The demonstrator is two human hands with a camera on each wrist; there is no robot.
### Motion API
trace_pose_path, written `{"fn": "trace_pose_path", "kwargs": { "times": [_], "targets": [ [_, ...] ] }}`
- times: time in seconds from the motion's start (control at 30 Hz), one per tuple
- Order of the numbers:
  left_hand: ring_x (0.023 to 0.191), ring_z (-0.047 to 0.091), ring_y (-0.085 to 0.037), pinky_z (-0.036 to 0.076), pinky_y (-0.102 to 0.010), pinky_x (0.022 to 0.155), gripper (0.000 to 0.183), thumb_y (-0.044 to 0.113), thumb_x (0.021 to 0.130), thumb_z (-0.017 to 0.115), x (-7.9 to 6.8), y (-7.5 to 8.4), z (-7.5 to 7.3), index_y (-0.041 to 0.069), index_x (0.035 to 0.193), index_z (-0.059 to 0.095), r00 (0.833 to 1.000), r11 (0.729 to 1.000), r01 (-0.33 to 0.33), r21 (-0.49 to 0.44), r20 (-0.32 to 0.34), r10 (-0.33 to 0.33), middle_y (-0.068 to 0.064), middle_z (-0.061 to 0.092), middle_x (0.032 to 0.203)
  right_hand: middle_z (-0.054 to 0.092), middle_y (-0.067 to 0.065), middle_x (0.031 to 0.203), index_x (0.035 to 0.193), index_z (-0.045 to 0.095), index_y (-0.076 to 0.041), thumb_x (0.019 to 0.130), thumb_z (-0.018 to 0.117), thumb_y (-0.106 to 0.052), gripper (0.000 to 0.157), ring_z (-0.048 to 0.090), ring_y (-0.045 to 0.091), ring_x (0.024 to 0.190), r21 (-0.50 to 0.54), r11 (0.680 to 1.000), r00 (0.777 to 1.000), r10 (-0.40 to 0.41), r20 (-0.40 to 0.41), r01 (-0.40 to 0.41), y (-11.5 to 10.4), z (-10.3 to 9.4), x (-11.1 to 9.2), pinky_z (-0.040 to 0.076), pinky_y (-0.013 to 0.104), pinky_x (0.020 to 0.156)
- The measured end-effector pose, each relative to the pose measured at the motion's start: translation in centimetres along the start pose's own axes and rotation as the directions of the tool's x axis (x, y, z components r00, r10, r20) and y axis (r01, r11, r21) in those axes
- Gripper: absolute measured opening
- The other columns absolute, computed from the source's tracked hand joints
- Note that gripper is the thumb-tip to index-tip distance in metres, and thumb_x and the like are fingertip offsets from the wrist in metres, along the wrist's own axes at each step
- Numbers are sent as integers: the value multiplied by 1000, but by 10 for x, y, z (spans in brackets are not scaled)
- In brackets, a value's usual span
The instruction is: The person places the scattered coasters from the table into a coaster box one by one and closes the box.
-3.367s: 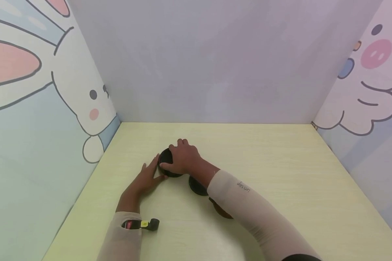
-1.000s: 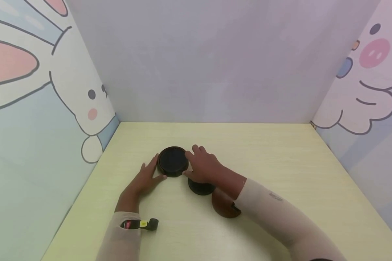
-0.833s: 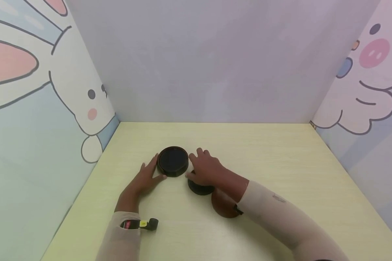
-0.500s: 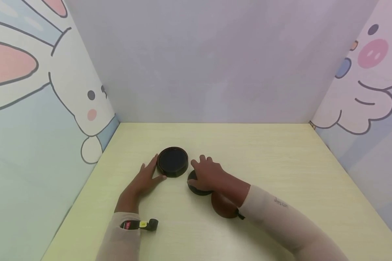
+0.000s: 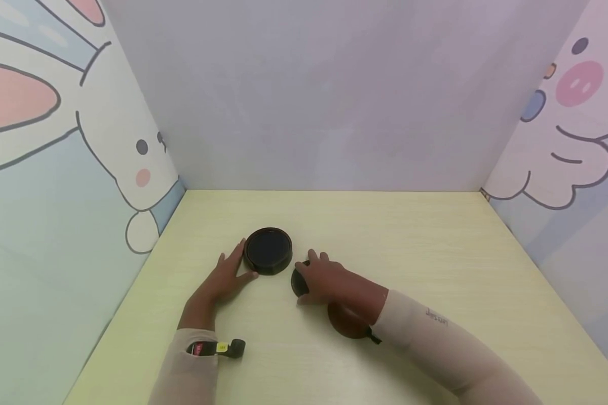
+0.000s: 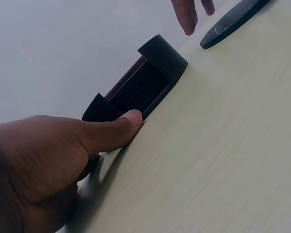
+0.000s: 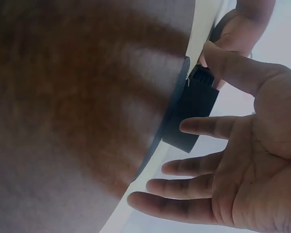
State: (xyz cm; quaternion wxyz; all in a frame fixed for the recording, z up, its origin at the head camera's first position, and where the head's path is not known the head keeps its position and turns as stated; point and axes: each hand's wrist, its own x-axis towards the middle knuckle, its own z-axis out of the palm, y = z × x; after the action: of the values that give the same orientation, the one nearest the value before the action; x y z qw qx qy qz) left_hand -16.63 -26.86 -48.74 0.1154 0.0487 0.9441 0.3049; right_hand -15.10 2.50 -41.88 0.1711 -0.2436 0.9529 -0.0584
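Observation:
A round black coaster holder [image 5: 268, 250] stands on the table, its slotted opening [image 6: 140, 87] visible in the left wrist view. My left hand [image 5: 226, 279] holds its left side, thumb at the front edge and fingers behind; some fingers are hidden in the left wrist view. Right of the holder lies a round black coaster [image 5: 299, 283] with pale stitching, partly covered by my right hand [image 5: 324, 281]. In the right wrist view that hand's fingers are spread and nearly straight, with nothing between them. A brown round coaster [image 5: 347, 323] lies partly under my right forearm.
The pale wooden table [image 5: 410, 242] extends to both sides. A plain back wall [image 5: 329, 95] and cartoon-printed side walls enclose it. A black strap with a small camera [image 5: 215, 349] sits on the left sleeve.
My right hand has left the top of the coaster holder and moved right and nearer, over the black coaster. More of the brown coaster shows. The left hand and holder stay put.

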Motion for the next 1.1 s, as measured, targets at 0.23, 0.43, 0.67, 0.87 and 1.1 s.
{"fn": "trace_pose_path", "kwargs": {
  "times": [0.23,0.43,0.67,0.87,1.1],
  "targets": [
    [166,-4,-60,11,-80,130,101,50,105,70,0,-1,1,28,178,3,1000,1000,4,1,3,-4,-10,9,186,49,18,161,159,55,-22,87,91,-48,85,56,33,133,-23,999,998,25,49,-24,-2,1,1,62,49,97],
    [166,-4,-61,11,-80,130,101,52,105,69,1,-1,1,28,178,3,1000,1000,0,3,1,0,-10,9,186,53,17,156,159,55,-23,88,92,-46,83,57,32,132,-45,998,997,45,63,-42,-4,4,2,63,47,97],
    [166,-5,-60,10,-81,129,102,55,105,69,0,0,0,30,178,2,1000,1000,9,-4,5,-9,-8,8,186,48,24,160,163,52,-26,89,91,-45,86,57,35,132,-27,995,991,98,86,-96,-7,3,1,63,48,98],
    [166,-5,-60,10,-80,130,102,55,105,69,-1,0,0,29,178,3,1000,1000,3,-2,3,-3,-10,9,186,57,20,147,164,52,-27,90,90,-45,85,59,33,129,-20,997,995,75,73,-74,-3,4,1,64,45,97],
    [167,-5,-59,10,-80,130,102,54,105,69,-1,-1,0,30,178,2,1000,1000,1,-2,1,-1,-8,8,186,59,17,141,157,62,-24,88,92,-39,77,55,31,128,66,997,999,24,44,-27,6,3,1,63,43,97]
  ]
}}
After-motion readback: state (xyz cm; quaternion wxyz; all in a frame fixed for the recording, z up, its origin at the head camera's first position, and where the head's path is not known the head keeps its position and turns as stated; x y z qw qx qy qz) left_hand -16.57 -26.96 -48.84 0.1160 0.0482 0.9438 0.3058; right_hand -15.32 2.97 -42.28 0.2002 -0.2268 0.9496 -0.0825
